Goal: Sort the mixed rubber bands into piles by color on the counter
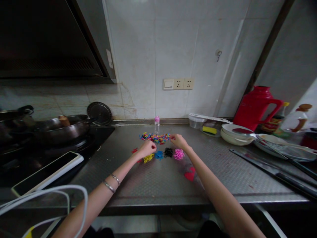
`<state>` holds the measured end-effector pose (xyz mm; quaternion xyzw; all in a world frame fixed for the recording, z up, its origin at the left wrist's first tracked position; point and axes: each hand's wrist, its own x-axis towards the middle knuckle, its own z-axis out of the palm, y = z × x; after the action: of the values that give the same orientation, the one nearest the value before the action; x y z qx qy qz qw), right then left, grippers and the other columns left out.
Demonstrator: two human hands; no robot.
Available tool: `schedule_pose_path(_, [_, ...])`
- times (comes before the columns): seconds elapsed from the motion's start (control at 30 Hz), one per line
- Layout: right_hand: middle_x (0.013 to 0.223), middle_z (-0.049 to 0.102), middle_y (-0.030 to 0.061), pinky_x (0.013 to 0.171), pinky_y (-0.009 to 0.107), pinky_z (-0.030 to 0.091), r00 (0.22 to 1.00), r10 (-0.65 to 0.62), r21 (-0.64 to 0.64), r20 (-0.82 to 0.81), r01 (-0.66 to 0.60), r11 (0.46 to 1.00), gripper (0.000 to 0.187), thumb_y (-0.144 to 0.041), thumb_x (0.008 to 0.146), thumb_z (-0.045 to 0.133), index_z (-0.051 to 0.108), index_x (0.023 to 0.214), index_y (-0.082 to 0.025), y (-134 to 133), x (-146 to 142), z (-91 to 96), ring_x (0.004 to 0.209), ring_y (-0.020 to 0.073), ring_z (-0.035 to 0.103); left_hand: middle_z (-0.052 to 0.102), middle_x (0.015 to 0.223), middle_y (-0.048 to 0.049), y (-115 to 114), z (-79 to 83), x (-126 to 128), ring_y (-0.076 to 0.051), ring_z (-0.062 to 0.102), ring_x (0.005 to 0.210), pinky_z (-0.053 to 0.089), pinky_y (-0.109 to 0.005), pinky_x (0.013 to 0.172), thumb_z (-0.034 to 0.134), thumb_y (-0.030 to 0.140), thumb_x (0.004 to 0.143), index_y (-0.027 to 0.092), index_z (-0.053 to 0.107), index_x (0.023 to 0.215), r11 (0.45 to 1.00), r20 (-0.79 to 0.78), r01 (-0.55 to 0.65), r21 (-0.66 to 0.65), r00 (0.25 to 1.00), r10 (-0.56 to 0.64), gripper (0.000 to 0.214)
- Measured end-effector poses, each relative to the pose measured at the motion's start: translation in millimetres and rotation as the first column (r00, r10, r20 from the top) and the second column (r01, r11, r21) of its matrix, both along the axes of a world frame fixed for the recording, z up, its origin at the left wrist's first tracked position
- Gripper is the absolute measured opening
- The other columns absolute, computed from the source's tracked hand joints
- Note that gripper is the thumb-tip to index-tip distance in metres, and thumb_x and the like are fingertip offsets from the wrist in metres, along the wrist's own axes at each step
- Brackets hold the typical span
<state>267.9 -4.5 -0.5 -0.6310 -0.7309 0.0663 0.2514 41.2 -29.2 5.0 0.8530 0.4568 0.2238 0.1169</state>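
A mixed heap of small coloured rubber bands [155,138] lies on the metal counter. In front of it, sorted by colour, sit piles of yellow bands [148,158], blue bands [158,154], black bands [168,152] and pink bands [178,154]. Red bands [134,150] show partly behind my left wrist. My left hand [148,147] is closed above the yellow and blue piles; whatever its fingers hold is too small to make out. At the right end of the mixed heap, my right hand [179,141] has its fingers pinched together, their tips touching or nearly touching the bands.
A small clear bottle with a pink cap [157,125] stands behind the heap. A clear bag with a red heart [190,174] lies by my right forearm. Bowls [235,137], a long knife [257,162] and a red thermos [255,107] are rightward; pans [66,132] sit left.
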Motion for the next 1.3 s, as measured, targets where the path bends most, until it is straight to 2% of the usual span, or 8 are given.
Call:
schedule_pose_path(0.13, [0.086, 0.066, 0.0059, 0.065, 0.020, 0.039, 0.995, -0.017, -0.066, 0.099, 0.024, 0.998, 0.024, -0.022, 0.073, 0.048, 0.066, 0.089, -0.020, 5.8, 6.6, -2.1, 0.080, 0.0171, 0.059, 0.067, 0.077, -0.0039, -7.9, -4.6, 9.3, -0.016, 0.058, 0.071, 0.040, -0.023, 0.066, 0.055, 0.025, 0.065, 0.019, 0.070, 0.072, 0.999, 0.026, 0.039, -0.014, 0.999, -0.039, 0.018])
schedule_pose_path(0.27, [0.086, 0.066, 0.0063, 0.065, 0.018, 0.039, 0.993, -0.001, -0.078, 0.116, 0.010, 0.997, 0.027, -0.014, 0.071, 0.047, 0.066, 0.090, -0.018, 12.3, 16.5, -4.1, 0.079, 0.0160, 0.059, 0.067, 0.075, -0.0037, -4.2, -7.3, 8.4, -0.015, 0.058, 0.068, 0.041, -0.023, 0.066, 0.054, 0.024, 0.065, 0.017, 0.069, 0.079, 0.996, 0.101, 0.078, -0.034, 0.992, -0.075, 0.022])
schedule_pose_path(0.47, [0.087, 0.067, 0.0084, 0.066, 0.018, 0.040, 0.987, 0.010, -0.115, 0.163, 0.009, 0.993, 0.029, -0.012, 0.072, 0.045, 0.067, 0.091, -0.015, 22.0, 28.8, -3.4, 0.080, 0.0164, 0.060, 0.064, 0.066, -0.0046, 7.2, -8.2, -6.7, -0.013, 0.055, 0.060, 0.042, -0.023, 0.060, 0.054, 0.023, 0.065, 0.009, 0.065, 0.090, 0.990, 0.347, -0.054, -0.128, 0.933, 0.095, 0.031])
schedule_pose_path(0.63, [0.092, 0.066, 0.0100, 0.071, 0.019, 0.040, 0.985, -0.030, -0.117, 0.171, 0.051, 0.992, 0.028, -0.015, 0.074, 0.046, 0.066, 0.094, -0.015, 28.9, 30.7, -1.2, 0.085, 0.0172, 0.059, 0.062, 0.063, -0.0039, 10.6, -6.0, -15.2, -0.013, 0.054, 0.056, 0.042, -0.024, 0.058, 0.055, 0.024, 0.064, 0.008, 0.064, 0.089, 0.982, 0.448, -0.062, -0.177, 0.884, 0.136, 0.031])
schedule_pose_path(0.8, [0.097, 0.064, 0.0117, 0.074, 0.020, 0.040, 0.984, -0.093, -0.102, 0.153, 0.109, 0.989, 0.028, -0.017, 0.076, 0.046, 0.065, 0.097, -0.013, 36.0, 32.1, -1.2, 0.090, 0.0178, 0.058, 0.063, 0.066, -0.0049, 9.3, -6.7, -20.9, -0.014, 0.056, 0.060, 0.042, -0.024, 0.061, 0.055, 0.022, 0.063, 0.008, 0.064, 0.086, 0.972, 0.473, -0.092, -0.216, 0.861, 0.187, 0.028])
schedule_pose_path(0.97, [0.102, 0.063, 0.0110, 0.070, 0.023, 0.042, 0.981, -0.144, -0.100, 0.127, 0.157, 0.983, 0.031, -0.027, 0.078, 0.046, 0.062, 0.103, -0.016, 43.4, 26.9, -8.9, 0.090, 0.0192, 0.058, 0.062, 0.063, -0.0034, 10.4, -8.2, -24.9, -0.014, 0.056, 0.059, 0.042, -0.024, 0.059, 0.054, 0.022, 0.063, 0.009, 0.064, 0.085, 0.969, 0.440, -0.154, -0.193, 0.869, 0.226, 0.027])
schedule_pose_path(1.17, [0.107, 0.060, 0.0101, 0.072, 0.022, 0.041, 0.985, -0.134, -0.084, 0.111, 0.143, 0.986, 0.035, -0.026, 0.078, 0.046, 0.056, 0.111, -0.018, 51.8, 16.6, -16.1, 0.094, 0.0177, 0.056, 0.062, 0.063, -0.0033, 11.9, -11.5, -27.7, -0.013, 0.055, 0.059, 0.042, -0.024, 0.059, 0.053, 0.021, 0.063, 0.010, 0.065, 0.084, 0.972, 0.414, -0.174, -0.161, 0.882, 0.226, 0.026])
schedule_pose_path(1.3, [0.106, 0.061, 0.0105, 0.074, 0.023, 0.041, 0.983, -0.134, -0.086, 0.126, 0.145, 0.986, 0.031, -0.024, 0.080, 0.044, 0.059, 0.106, -0.019, 54.0, 12.5, -17.1, 0.096, 0.0181, 0.055, 0.062, 0.064, -0.0031, 10.6, -11.9, -29.0, -0.013, 0.056, 0.060, 0.042, -0.024, 0.060, 0.053, 0.021, 0.063, 0.010, 0.065, 0.083, 0.967, 0.393, -0.193, -0.165, 0.886, 0.244, 0.025])
